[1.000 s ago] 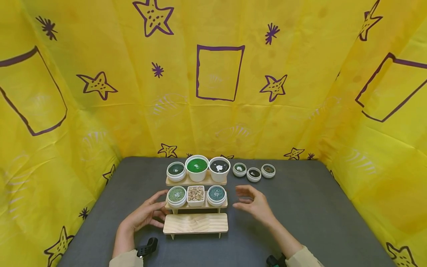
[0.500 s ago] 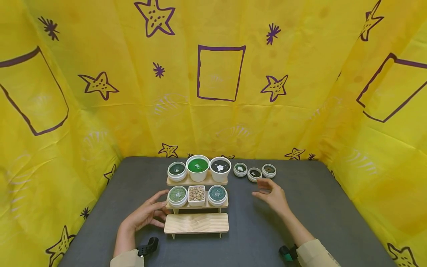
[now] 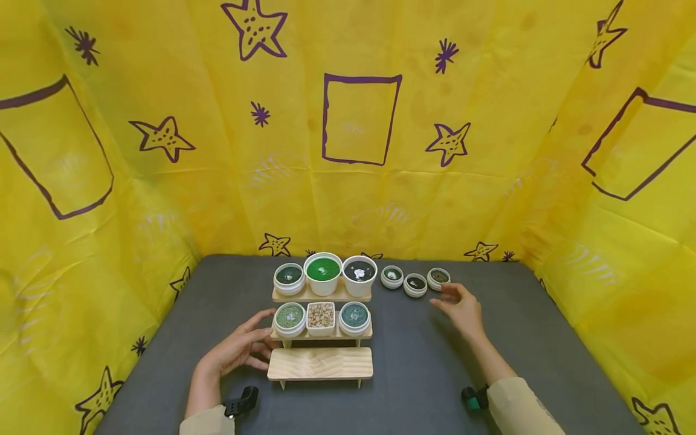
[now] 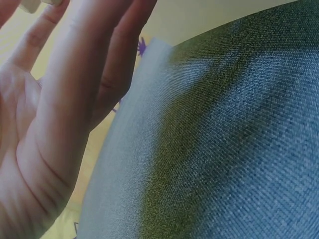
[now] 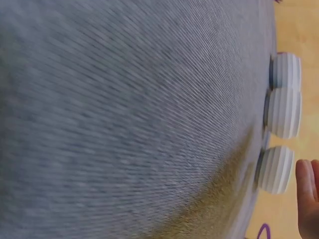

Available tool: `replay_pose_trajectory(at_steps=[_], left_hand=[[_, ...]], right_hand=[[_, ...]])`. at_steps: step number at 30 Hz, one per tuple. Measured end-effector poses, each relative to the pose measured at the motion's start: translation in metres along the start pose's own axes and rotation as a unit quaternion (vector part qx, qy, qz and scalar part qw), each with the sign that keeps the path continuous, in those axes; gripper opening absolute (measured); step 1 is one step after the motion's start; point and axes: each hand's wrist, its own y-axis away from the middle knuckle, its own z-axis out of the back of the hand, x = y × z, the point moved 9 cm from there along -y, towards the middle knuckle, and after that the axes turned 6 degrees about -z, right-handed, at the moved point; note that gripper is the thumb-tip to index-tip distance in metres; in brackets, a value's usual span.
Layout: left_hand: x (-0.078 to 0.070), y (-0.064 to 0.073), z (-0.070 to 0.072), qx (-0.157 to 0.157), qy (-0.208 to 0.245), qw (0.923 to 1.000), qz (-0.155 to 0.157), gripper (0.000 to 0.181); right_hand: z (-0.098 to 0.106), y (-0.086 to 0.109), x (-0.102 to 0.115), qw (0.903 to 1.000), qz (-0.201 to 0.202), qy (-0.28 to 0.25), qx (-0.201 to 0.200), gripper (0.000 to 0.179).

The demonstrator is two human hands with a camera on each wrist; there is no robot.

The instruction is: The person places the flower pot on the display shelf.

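Observation:
A wooden three-tier stand (image 3: 321, 364) stands before me with several white cups on its upper two tiers. Beside its left end is my left hand (image 3: 236, 350), thumb and fingers loosely bent, fingertips right at the middle tier's edge. My right hand (image 3: 462, 313) reaches to the back right with relaxed fingers and nothing between them. Its fingertips overlap the near side of the rightmost small white pot (image 3: 437, 285), which has dark contents with a brownish spot. In the right wrist view, fingers (image 5: 305, 181) show a gap from the nearest ribbed white pot (image 5: 276, 169).
Two more small pots, one with dark contents (image 3: 415, 292) and one with a white spot (image 3: 391, 281), stand to its left. The top tier bears a bright green cup (image 3: 324, 284) between two darker ones. A square dish (image 3: 321, 329) of beige bits sits mid-tier. Yellow cloth (image 3: 348, 205) surrounds the grey table (image 3: 413, 374).
My right hand has moved right and slightly back, from beside the stand to the rightmost small pot. My left hand has kept its place at the stand.

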Motion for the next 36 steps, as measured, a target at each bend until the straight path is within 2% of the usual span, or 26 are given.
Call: replay_pose_trajectory(at_steps=[9,12,19,26,36], left_hand=[[-0.003,-0.003,0.002,-0.001,-0.009,1.0000,-0.001,0.049],[-0.003,-0.004,0.003,-0.003,-0.011,0.9999,0.001,0.053],[-0.004,-0.004,0.003,-0.005,-0.012,0.9999,0.003,0.059],[-0.002,0.000,-0.001,0.009,0.001,1.0000,-0.002,0.042],[-0.001,0.000,-0.002,0.014,0.003,0.9999,-0.009,0.037]], right_hand=[[0.018,-0.023,-0.005,0.9965,-0.034,0.023,-0.072,0.055],[0.021,-0.032,-0.007,0.9949,-0.050,0.025,-0.084,0.057],[0.015,-0.044,-0.007,0.9951,-0.077,0.033,-0.052,0.067],[0.000,-0.047,-0.013,0.9932,-0.102,0.055,-0.007,0.076],[-0.004,-0.050,-0.022,0.9926,-0.106,0.059,-0.001,0.079]])
